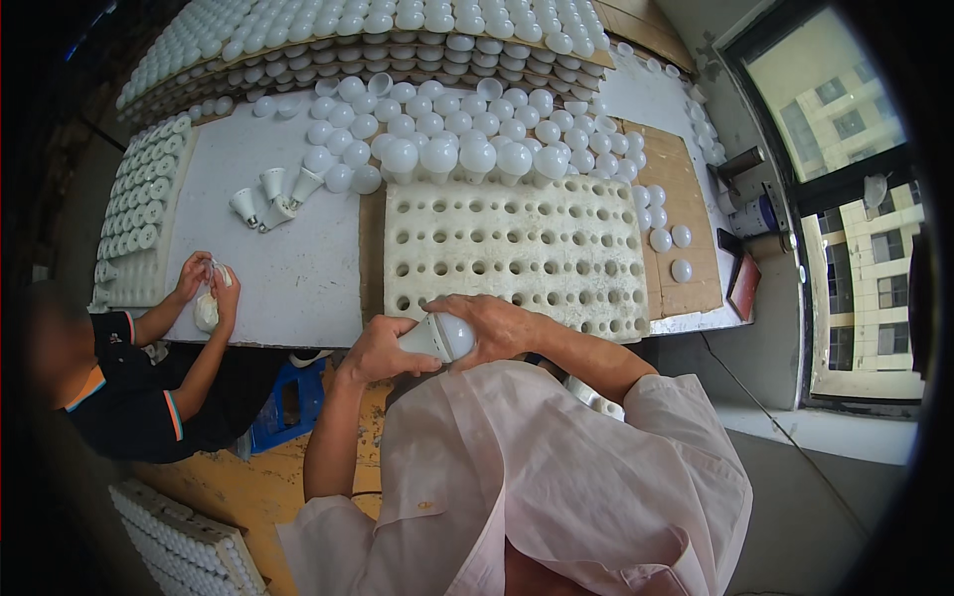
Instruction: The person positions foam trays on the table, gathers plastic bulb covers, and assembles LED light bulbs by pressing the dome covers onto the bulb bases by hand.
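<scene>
Close to my body, at the table's front edge, I hold a white LED light bulb (455,338) on its side in both hands. My left hand (374,352) is closed round the bulb's base end. My right hand (495,326) wraps round the milky dome. Just beyond my hands lies a white foam tray (517,222) with rows of round holes. Along its far edge stands a row of bulbs (477,157) with their domes up. Loose white domes (427,123) crowd the table behind that row.
Several bulb bodies (273,182) lie on the table (318,253) left of the tray. Stacked trays of domes (378,45) fill the back. At the left a co-worker (129,368) handles a small white thing. A window (865,278) is at the right, a blue stool (288,407) below the table.
</scene>
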